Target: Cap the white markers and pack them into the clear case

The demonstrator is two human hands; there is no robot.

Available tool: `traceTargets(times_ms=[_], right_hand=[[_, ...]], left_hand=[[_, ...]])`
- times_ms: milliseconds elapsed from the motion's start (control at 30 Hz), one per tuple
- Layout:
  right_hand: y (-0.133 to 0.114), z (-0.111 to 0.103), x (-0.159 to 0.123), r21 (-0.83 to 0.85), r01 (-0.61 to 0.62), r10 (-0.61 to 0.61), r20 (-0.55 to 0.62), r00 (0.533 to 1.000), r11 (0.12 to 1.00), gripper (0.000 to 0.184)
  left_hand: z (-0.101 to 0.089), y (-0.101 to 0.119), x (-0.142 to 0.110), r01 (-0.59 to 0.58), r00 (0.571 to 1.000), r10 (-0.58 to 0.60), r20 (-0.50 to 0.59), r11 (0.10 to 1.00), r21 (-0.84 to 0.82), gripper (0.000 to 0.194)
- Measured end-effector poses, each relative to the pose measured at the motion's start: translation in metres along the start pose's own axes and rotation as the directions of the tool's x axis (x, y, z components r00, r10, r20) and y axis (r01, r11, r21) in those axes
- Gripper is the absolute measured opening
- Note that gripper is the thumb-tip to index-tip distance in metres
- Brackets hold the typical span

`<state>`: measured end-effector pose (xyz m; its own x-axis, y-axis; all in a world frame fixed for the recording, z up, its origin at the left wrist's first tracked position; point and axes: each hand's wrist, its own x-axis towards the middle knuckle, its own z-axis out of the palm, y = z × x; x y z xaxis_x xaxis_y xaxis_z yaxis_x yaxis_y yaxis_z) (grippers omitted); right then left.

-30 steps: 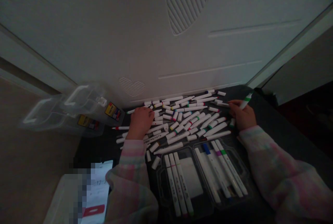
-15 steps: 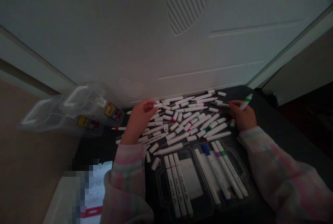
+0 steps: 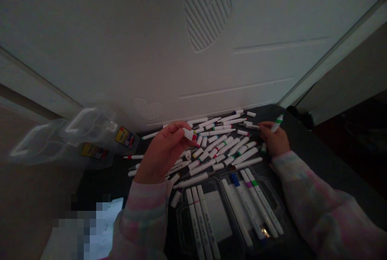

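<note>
My left hand (image 3: 167, 147) is raised over the left part of a pile of markers. Its thumb and fingers pinch a white marker cap (image 3: 189, 134) with a red part showing at its end. At the pile's right edge, my right hand (image 3: 275, 140) is closed around a white marker with a green band (image 3: 277, 123), which sticks up out of the fist. Many loose white markers (image 3: 227, 146) and caps lie between the hands, with bands in several colours. Nearer me, an open clear plastic case (image 3: 273, 193) holds several white markers in its two halves.
Two clear plastic boxes (image 3: 90, 125) with yellow labels stand at the left. Behind the dark tabletop (image 3: 305, 163) rises a white panel (image 3: 121, 50) with raised hearts. A bright sheet or screen (image 3: 104, 223), partly pixelated, is at lower left.
My left hand has turned and lifted slightly from the pile, bringing the cap with its red end into view. My right hand keeps its marker. The whole view has shifted a little.
</note>
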<state>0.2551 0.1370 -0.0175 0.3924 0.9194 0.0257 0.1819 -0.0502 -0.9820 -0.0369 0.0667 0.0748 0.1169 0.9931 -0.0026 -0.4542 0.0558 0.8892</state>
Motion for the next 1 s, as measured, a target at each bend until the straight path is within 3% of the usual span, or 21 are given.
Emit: traceTargets(times_ms=[67, 133, 200, 300, 367, 767, 1000], right_hand=[[0.001, 0.0, 0.001, 0.0, 0.011, -0.011, 0.014, 1.0, 1.0, 0.019], [0.003, 0.0, 0.003, -0.004, 0.024, -0.024, 0.024, 0.999, 1.0, 0.021], [0.006, 0.001, 0.005, -0.003, 0.038, -0.038, 0.029, 0.999, 0.999, 0.022], [0.01, 0.001, 0.006, 0.002, 0.051, -0.051, 0.033, 0.998, 0.999, 0.022], [0.011, 0.001, 0.007, 0.005, 0.054, -0.054, 0.036, 0.998, 0.999, 0.023], [0.005, 0.0, 0.004, 0.001, 0.051, -0.051, 0.052, 0.997, 0.999, 0.022], [0.007, 0.0, 0.005, 0.005, 0.052, -0.052, 0.05, 0.997, 0.999, 0.022]], left_hand=[[-0.002, 0.001, 0.002, 0.041, 0.994, -0.021, -0.103, 0.979, 0.199, 0.015], [-0.007, 0.001, 0.006, 0.134, 0.977, -0.039, -0.209, 0.874, 0.467, 0.019], [-0.015, -0.001, 0.01, 0.18, 0.966, 0.024, -0.258, 0.653, 0.736, 0.021], [-0.03, -0.006, 0.017, 0.266, 0.954, 0.114, -0.278, 0.106, 0.958, 0.019], [-0.039, -0.01, 0.02, 0.289, 0.951, 0.114, -0.287, -0.005, 0.957, 0.017], [-0.058, -0.021, 0.022, 0.174, 0.985, 0.027, -0.172, -0.087, 0.981, 0.018], [-0.055, -0.021, 0.023, 0.133, 0.991, 0.045, -0.129, -0.113, 0.985, 0.026]])
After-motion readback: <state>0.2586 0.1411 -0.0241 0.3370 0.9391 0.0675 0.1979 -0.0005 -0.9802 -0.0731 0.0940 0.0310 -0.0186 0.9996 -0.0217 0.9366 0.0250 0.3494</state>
